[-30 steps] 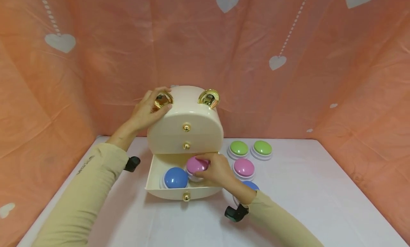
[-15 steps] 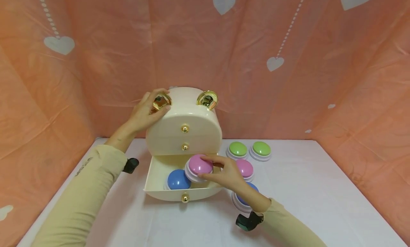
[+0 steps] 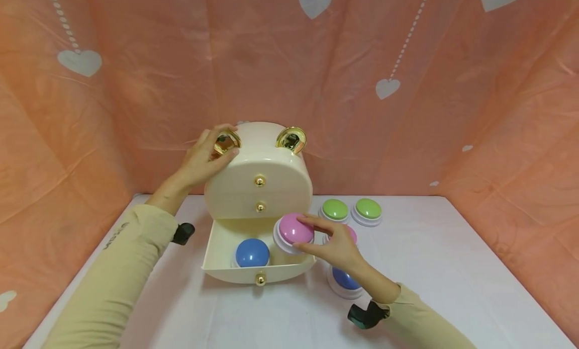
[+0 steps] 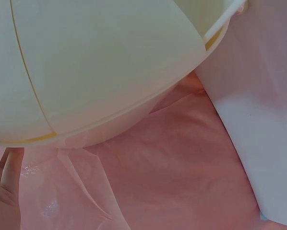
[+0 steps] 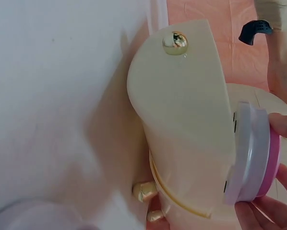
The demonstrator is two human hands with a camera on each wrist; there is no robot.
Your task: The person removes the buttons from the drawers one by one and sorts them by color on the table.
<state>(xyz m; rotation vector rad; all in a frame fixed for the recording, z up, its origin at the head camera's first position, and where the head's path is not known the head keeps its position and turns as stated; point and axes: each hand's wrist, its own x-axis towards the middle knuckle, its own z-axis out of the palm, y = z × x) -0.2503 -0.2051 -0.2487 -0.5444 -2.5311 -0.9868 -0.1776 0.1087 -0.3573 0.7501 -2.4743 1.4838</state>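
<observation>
A cream drawer box (image 3: 235, 188) with two gold ears stands on the white table. My left hand (image 3: 201, 158) holds its left ear (image 3: 227, 142), thumb in front and fingers behind. Below, the bottom drawer (image 3: 226, 274) is pulled out, and a blue push button (image 3: 252, 252) on a white base lies inside. My right hand (image 3: 336, 241) pinches a pink push button (image 3: 294, 228), lifted over the drawer's right side. In the right wrist view its white base (image 5: 249, 153) is seen side-on, level with the drawer rim. The left wrist view shows the box's side (image 4: 110, 72) and a bit of my hand (image 4: 6, 191).
Right of the box, two green push buttons (image 3: 335, 208) sit at the back of the table (image 3: 429, 273). A second pink button (image 3: 351, 233) and a blue one (image 3: 346, 278) lie nearer, partly behind my right hand and wrist. A pink heart-print cloth (image 3: 271, 62) surrounds the table.
My right hand has raised the pink button out of the drawer and carried it rightward. The blue button in the drawer has shifted slightly. My left hand stays on the ear.
</observation>
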